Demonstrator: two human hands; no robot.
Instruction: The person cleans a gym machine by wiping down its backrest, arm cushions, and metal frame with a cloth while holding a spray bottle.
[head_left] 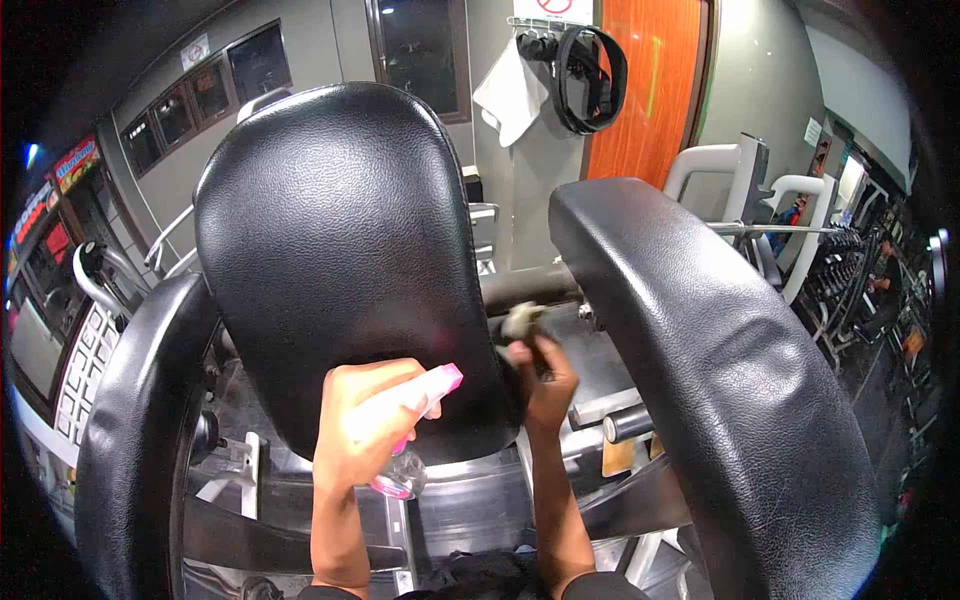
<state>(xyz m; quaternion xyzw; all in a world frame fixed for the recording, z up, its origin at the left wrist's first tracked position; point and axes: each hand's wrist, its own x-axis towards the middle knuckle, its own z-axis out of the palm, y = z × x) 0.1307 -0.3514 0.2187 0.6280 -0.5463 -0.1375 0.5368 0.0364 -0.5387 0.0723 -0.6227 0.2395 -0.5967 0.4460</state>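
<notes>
A clear spray bottle (401, 472) with a white and pink trigger head is gripped in my left hand (365, 420), its pink nozzle pointing up and right over the lower part of a black padded seat back (340, 220). My right hand (547, 385) pinches a crumpled pale cloth (523, 321) beside the right edge of that pad. Both the hand and the cloth are slightly blurred. Black padded arms stand on either side, one at the left (135, 400) and a creased one at the right (720, 370).
Metal frame parts and a roller (627, 423) lie below the pads. A white towel (512, 90) and a black belt (590, 80) hang on the wall by an orange door (648, 90). Gym machines and a person (886, 275) are at the far right.
</notes>
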